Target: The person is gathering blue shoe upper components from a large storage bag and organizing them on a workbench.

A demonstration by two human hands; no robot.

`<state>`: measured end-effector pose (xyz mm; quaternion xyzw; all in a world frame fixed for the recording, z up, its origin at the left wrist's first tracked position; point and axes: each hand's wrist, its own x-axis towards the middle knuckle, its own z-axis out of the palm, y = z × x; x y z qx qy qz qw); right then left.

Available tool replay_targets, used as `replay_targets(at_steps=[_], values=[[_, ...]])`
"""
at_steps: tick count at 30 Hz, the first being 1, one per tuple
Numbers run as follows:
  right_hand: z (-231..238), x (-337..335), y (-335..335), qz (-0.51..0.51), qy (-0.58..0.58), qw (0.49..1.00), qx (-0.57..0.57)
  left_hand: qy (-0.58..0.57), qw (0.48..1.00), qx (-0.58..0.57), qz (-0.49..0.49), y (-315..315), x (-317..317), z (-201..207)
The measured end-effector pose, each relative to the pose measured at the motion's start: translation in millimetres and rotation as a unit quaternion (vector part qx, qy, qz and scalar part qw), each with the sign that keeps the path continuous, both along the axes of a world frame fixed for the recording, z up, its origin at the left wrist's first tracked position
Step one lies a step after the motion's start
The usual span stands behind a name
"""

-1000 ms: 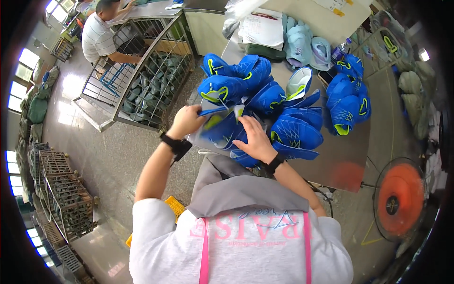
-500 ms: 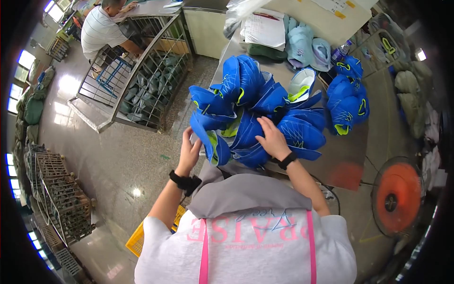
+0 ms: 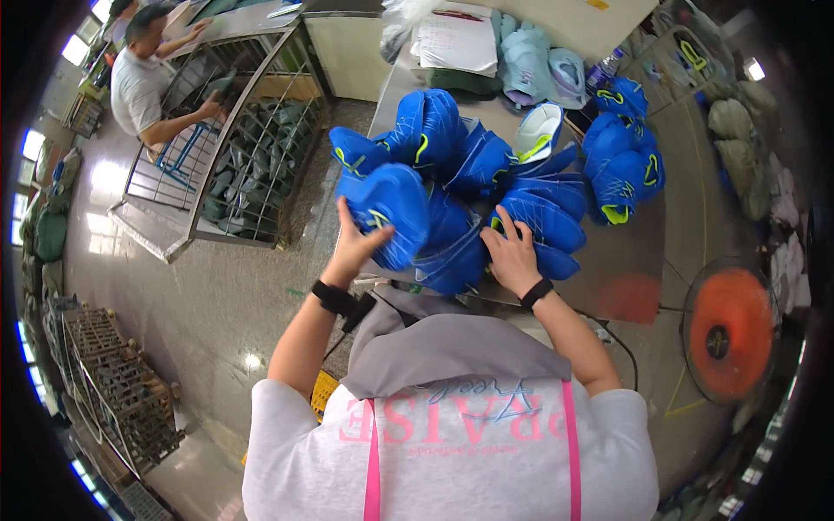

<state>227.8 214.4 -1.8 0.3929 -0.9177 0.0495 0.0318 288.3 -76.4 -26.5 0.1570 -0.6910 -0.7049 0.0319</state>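
Note:
A heap of blue shoe uppers (image 3: 460, 161) with lime-green linings lies on the table in front of me. My left hand (image 3: 354, 247) is closed on one blue shoe upper (image 3: 395, 208) at the heap's near left side, thumb over its lacing area. That upper is tilted and slightly blurred, with its smooth blue side showing. My right hand (image 3: 514, 259) rests against the uppers at the right of the heap, its fingers apart, touching another blue upper (image 3: 549, 217). One upper at the back shows a white inside (image 3: 539, 130).
More blue uppers (image 3: 618, 161) lie right of the heap. Behind stand pale blue shoe uppers (image 3: 526, 69), papers (image 3: 454, 39) and a bottle (image 3: 605, 69). An orange fan (image 3: 728, 334) stands at right. At left, a person (image 3: 143, 87) reaches into a metal cage cart (image 3: 248, 165) of dark pieces.
My left hand has taken hold of an upper and turned it over toward the heap. My right hand has shifted slightly right and down. The person at left has lifted a dark piece.

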Motion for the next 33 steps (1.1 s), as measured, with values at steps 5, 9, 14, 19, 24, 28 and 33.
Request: replay_targets(at_steps=[5, 9, 14, 19, 24, 28, 33], values=[[2.3, -12.2, 4.6, -0.010, 0.021, 0.999, -0.029, 0.003, 0.957, 0.273, 0.103, -29.5, -53.2, 33.6], [-19.0, -28.6, -19.7, 0.014, 0.052, 0.998, 0.025, 0.104, 0.964, 0.123, 0.214, -14.8, -90.2, -22.8], [-15.6, -41.0, -21.0, 0.046, -0.067, 0.994, 0.079, 0.043, 0.995, -0.044, 0.082, -29.1, -84.4, -32.3], [-12.0, -14.0, -19.7, 0.058, -0.164, 0.985, 0.013, 0.075, 0.987, -0.139, -0.030, -67.6, -36.9, -50.4], [-14.6, -6.9, -27.8, 0.013, -0.149, 0.982, -0.113, -0.029, 0.983, -0.181, 0.009, -33.2, -34.2, -31.0], [-1.9, -4.4, -54.1, 0.041, -0.149, 0.971, -0.182, 0.069, 0.987, 0.142, 0.017, -14.2, -42.4, -8.6], [15.7, -23.6, -133.7, -0.024, -0.134, 0.902, -0.411, -0.083, 0.937, -0.339, -0.010, -9.3, -45.2, -58.1]])
